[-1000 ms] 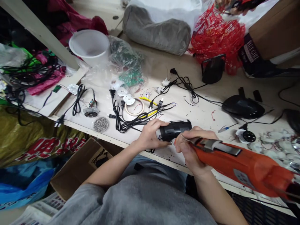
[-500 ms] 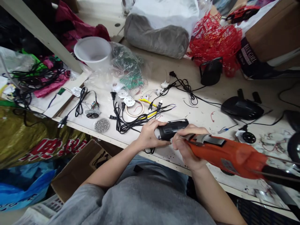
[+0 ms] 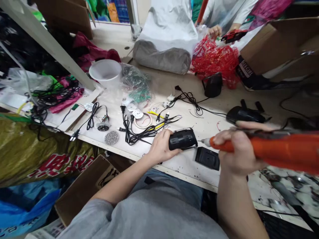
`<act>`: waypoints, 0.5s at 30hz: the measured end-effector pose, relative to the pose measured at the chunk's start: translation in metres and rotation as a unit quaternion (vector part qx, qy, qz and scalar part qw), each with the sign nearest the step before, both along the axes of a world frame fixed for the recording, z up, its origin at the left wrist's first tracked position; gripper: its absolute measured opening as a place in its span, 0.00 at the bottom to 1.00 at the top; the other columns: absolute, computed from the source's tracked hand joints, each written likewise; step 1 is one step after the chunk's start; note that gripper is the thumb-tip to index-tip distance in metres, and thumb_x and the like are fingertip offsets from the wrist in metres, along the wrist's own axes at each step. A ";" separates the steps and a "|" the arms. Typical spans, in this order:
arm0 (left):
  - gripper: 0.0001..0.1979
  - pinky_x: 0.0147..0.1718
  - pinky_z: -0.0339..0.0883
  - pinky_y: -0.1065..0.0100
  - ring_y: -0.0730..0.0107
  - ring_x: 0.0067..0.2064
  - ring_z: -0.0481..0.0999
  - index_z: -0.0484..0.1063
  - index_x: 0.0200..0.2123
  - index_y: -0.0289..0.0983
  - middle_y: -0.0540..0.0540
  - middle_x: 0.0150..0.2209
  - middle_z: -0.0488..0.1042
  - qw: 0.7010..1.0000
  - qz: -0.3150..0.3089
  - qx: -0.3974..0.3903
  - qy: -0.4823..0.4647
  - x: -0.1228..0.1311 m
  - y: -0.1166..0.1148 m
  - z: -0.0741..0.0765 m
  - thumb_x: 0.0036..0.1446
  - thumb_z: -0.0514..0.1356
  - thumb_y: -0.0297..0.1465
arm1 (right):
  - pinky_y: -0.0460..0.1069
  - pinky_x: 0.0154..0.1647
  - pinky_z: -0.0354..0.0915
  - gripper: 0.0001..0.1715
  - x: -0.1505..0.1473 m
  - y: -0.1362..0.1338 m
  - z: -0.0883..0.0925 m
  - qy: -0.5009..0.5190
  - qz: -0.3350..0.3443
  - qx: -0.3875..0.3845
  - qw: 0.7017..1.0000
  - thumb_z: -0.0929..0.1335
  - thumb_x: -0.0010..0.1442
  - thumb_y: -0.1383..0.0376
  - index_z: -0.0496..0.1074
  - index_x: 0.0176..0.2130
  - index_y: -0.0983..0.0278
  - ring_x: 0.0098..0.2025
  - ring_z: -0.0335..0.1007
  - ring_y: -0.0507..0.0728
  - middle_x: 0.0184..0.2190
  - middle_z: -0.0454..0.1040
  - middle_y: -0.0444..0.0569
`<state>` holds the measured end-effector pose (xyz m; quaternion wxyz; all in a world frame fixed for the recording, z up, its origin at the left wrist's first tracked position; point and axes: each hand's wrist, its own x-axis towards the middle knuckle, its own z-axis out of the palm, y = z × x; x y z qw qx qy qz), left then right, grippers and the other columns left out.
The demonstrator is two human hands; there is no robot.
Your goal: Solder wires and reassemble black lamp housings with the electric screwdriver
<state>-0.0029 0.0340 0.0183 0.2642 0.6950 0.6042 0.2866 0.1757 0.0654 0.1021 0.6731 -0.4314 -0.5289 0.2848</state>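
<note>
1. Head view, left hand: fingers closed around a black cylindrical housing, gripping it at the front edge of a wooden workbench.
2. Right hand: closed around an orange-handled soldering iron, raised above the bench, with the thin metal tip pointing left, just beside the housing and not touching it.
3. Just right of the housing and below the tip, a flat black square plate on the bench.
4. Left of the left hand, a tangle of black cable, a ring of tape and a round dish of metal beads.
5. Farther along the bench, a plastic bag of green circuit boards, a white plastic tub, a grey cushion and a black domed shell.
6. At the far side, a co-worker's hand just above a heap of red plastic mesh.
</note>
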 end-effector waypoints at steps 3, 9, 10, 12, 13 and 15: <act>0.35 0.62 0.59 0.43 0.46 0.57 0.73 0.64 0.53 0.40 0.40 0.52 0.73 0.998 -0.039 0.004 0.039 -0.001 -0.004 0.001 0.43 0.73 0.40 | 0.49 0.22 0.69 0.18 0.024 0.022 -0.006 -0.015 -0.135 -0.011 0.991 0.75 0.54 0.57 0.69 0.40 0.62 0.21 0.70 0.52 0.25 0.71 0.40; 0.34 0.62 0.60 0.44 0.49 0.54 0.75 0.63 0.55 0.39 0.40 0.51 0.75 0.993 -0.031 0.113 0.007 0.002 -0.010 -0.008 0.44 0.70 0.33 | 0.68 0.53 0.68 0.32 0.087 0.029 -0.041 -0.180 -0.238 -0.103 0.949 0.74 0.52 0.48 0.70 0.47 0.66 0.48 0.75 0.69 0.43 0.73 0.58; 0.33 0.60 0.63 0.46 0.49 0.54 0.75 0.63 0.55 0.39 0.39 0.51 0.75 0.988 -0.027 0.150 -0.005 0.002 -0.010 -0.010 0.46 0.69 0.33 | 0.68 0.52 0.69 0.36 0.091 0.022 -0.045 -0.191 -0.263 -0.105 0.940 0.75 0.50 0.48 0.69 0.50 0.67 0.50 0.73 0.70 0.47 0.71 0.61; 0.32 0.55 0.67 0.49 0.50 0.55 0.74 0.62 0.57 0.39 0.37 0.53 0.74 0.976 -0.021 0.218 -0.019 0.003 -0.010 -0.010 0.49 0.67 0.32 | 0.66 0.48 0.72 0.43 0.087 0.004 -0.053 -0.162 -0.296 -0.086 0.937 0.76 0.50 0.50 0.63 0.58 0.66 0.50 0.72 0.68 0.52 0.68 0.63; 0.31 0.53 0.68 0.50 0.50 0.55 0.74 0.62 0.58 0.39 0.37 0.54 0.73 0.969 -0.015 0.247 -0.021 0.004 -0.011 -0.010 0.50 0.66 0.32 | 0.65 0.49 0.72 0.42 0.079 -0.008 -0.057 -0.151 -0.286 -0.077 0.943 0.74 0.54 0.51 0.60 0.60 0.65 0.51 0.72 0.66 0.52 0.68 0.61; 0.30 0.52 0.68 0.50 0.50 0.55 0.73 0.61 0.59 0.39 0.36 0.54 0.72 0.956 -0.001 0.293 -0.018 0.006 -0.011 -0.009 0.53 0.65 0.32 | 0.66 0.52 0.72 0.40 0.054 -0.030 -0.066 -0.166 -0.218 -0.080 0.958 0.73 0.56 0.50 0.61 0.60 0.62 0.53 0.71 0.65 0.54 0.68 0.59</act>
